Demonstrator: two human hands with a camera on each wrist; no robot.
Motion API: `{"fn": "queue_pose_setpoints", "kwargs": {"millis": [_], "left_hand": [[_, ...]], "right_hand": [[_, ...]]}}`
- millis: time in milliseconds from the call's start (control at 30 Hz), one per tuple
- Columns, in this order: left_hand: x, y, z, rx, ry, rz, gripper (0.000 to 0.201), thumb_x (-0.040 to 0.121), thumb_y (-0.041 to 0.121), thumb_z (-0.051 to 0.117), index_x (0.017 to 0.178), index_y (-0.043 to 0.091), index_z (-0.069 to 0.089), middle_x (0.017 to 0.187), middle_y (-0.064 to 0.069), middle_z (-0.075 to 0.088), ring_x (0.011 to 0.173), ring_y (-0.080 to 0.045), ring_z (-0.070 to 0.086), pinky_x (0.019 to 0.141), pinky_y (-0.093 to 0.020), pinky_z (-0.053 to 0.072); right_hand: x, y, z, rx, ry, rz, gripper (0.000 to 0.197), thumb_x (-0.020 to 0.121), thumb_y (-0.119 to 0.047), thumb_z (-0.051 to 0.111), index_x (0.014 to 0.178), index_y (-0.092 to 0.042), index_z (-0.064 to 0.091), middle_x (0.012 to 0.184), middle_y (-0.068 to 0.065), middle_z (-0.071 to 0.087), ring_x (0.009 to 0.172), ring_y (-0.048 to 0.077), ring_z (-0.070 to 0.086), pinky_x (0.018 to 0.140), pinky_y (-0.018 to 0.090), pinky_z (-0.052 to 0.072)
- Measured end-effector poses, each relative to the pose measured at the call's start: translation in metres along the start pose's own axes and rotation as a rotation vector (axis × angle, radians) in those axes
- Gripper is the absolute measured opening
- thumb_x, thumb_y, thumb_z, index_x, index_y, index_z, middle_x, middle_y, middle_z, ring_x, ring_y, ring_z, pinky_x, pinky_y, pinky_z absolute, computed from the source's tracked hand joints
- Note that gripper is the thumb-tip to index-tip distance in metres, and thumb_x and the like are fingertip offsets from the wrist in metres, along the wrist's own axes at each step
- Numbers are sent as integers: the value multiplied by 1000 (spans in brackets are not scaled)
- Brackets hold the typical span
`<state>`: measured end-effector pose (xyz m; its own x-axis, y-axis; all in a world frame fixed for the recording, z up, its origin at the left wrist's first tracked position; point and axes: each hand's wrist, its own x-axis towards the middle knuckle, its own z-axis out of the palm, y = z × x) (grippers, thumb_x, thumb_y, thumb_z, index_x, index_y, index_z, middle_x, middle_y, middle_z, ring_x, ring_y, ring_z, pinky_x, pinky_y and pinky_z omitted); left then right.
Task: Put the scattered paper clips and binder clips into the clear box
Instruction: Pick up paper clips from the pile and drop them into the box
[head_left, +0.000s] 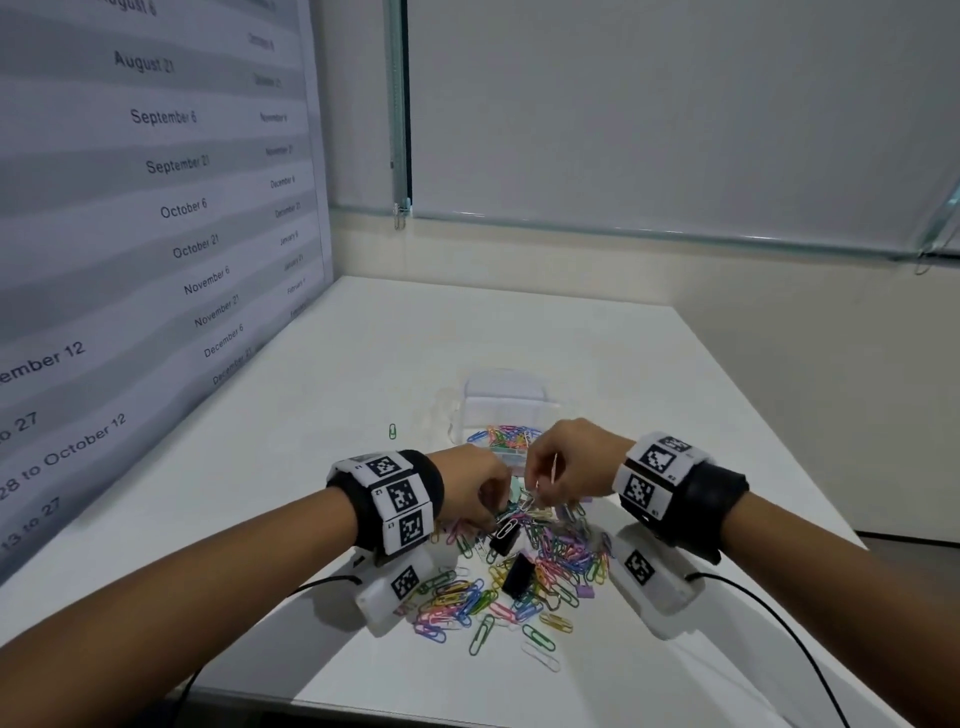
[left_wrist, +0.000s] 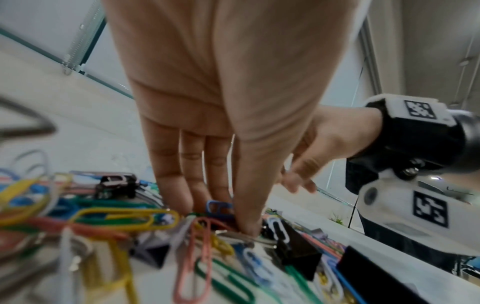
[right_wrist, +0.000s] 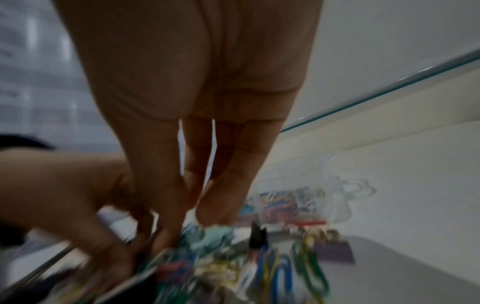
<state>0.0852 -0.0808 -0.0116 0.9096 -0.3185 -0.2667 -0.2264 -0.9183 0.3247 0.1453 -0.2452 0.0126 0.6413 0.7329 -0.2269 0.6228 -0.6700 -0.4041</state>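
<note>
The pile of paper clips (head_left: 519, 577) and black binder clips (head_left: 518, 574) covers the counter (head_left: 597, 353) nearest the person, at 6 o'clock. At the pile's 12 o'clock edge, the left hand (head_left: 470, 488) pinches a wire handle in the tangle; the right hand (head_left: 569, 467) hovers beside it, its grip state unreadable through blur. Risk: interlinked clips may trail and drop short. Farther, at 12 o'clock, the clear box (head_left: 506, 410), partly filled, could slide if bumped.
</note>
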Motion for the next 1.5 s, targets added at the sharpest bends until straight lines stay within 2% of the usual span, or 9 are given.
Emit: {"fn": "queue_pose_setpoints", "kwargs": {"millis": [300,500,567,667,833,1000,1133,1267,1500], "left_hand": [[-1,0,-5,-45,-70,-24,34,76,24,74,106,12,62,95,-5,67,80,-12,55,59,-13,39],[1,10,0,-6,-25,-96,42,77,44,70,100,10,63,87,0,61,79,-15,53,59,-21,39],[3,13,3,19,-8,-94,44,75,44,73,99,8,65,94,-6,67,79,-15,54,58,-21,38],[3,16,4,-1,11,-71,40,76,36,74,102,7,66,102,-8,70,84,-19,59,61,-22,40],[1,17,2,-27,11,-36,30,81,21,70,108,9,67,109,-9,68,84,-13,56,74,-22,42],[1,17,-1,10,3,-20,24,87,15,61,109,9,69,110,-9,67,97,-21,60,74,-22,40],[2,5,-7,-59,33,-28,21,87,11,60,104,12,72,100,-8,68,82,-13,55,73,-26,45],[4,-8,-23,-180,138,-74,18,88,8,59,102,11,69,88,-10,66,59,-9,55,69,-32,52],[16,-17,-44,-288,377,-125,18,91,7,53,104,11,65,98,-2,58,67,-17,59,63,-21,47]], "right_hand": [[-1,-13,31,-272,-76,-56,35,74,-25,76,103,-9,64,103,8,67,93,24,60,75,25,41],[-4,-10,27,-138,-55,-82,12,78,-5,64,84,-8,73,87,8,74,64,7,56,63,14,44],[-3,-7,22,-93,-21,-65,13,77,-2,63,81,-8,74,76,2,71,57,-1,54,58,7,43],[-1,-1,7,38,40,2,11,77,-1,66,79,-9,73,65,-6,66,55,0,61,60,13,51],[4,10,-20,204,264,29,26,78,1,68,65,-21,64,70,-2,66,64,14,67,67,22,58],[17,25,-25,200,451,107,12,83,-10,65,74,-17,63,75,-3,65,71,19,69,72,32,57],[13,27,-21,43,360,90,12,84,-13,64,75,-21,63,80,-2,65,58,-1,54,58,16,44],[4,27,-17,19,233,82,20,82,-9,63,71,-25,63,75,-4,64,53,9,61,53,22,54],[-14,16,-7,-92,74,67,15,79,-9,67,76,-23,63,68,-11,61,46,-1,57,57,18,51]]}}
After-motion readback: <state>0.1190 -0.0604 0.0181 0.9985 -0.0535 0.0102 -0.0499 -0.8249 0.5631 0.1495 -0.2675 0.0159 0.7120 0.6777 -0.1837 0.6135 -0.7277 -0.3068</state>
